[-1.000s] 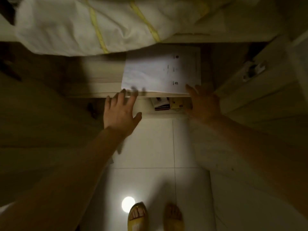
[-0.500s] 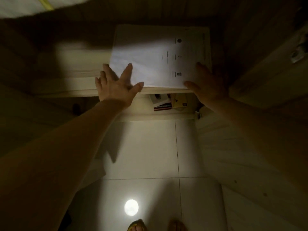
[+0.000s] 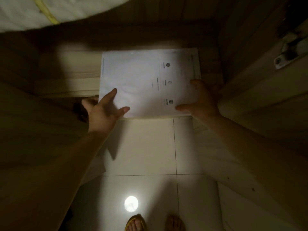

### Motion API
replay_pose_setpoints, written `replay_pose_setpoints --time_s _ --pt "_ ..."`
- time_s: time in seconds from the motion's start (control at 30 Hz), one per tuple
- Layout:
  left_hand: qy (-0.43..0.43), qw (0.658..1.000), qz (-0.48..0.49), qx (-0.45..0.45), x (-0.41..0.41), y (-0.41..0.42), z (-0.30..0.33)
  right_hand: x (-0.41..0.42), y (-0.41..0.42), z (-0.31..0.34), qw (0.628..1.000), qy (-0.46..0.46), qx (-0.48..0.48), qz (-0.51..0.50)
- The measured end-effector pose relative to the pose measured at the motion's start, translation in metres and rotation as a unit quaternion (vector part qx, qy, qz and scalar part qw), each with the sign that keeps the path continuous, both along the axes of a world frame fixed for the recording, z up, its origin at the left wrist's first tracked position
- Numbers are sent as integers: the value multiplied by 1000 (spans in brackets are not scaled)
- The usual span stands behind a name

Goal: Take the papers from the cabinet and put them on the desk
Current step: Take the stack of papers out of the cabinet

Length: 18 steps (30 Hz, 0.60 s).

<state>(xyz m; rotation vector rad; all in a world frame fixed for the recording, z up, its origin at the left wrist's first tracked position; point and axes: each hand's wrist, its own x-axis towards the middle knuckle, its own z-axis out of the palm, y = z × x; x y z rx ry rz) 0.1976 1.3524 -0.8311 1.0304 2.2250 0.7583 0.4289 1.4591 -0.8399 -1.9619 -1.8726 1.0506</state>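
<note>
There was a single view, from a wide-angle camera worn on the person's head. It looked steeply down and forward, so the tiled floor (image 3: 141, 147) filled the lower middle of the frame and the person's feet (image 3: 155, 223) showed at the bottom edge. The cabinet shelf (image 3: 70, 80) crossed the upper half, close to the lens, within arm's reach. Both forearms ran in from the lower corners. The edges bent with the lens, and the light was dim.

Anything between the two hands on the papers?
Head view: only bare sheet of the papers between left hand and right hand; both touch it.
</note>
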Motion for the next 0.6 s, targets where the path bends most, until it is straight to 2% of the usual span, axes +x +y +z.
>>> replay_pose_setpoints --time_s 0.13,0.23,0.3,0.37,0.6 --pt "-41 999 11 -4 -8 -14 -1 3 -12 4 1000 7 -9 -6" --pt "-116 993 11 7 -13 -21 3 5 -15 15 999 -31 -26 31" --pt "-173 984 32 22 -12 -26 8 6 -19 22 998 -26 -32 41" --pt "-201 978 37 28 -11 -32 11 8 -25 28 999 27 -46 13" --pt "-188 980 1 63 -6 -65 37 20 -55 57 972 217 -92 -20"
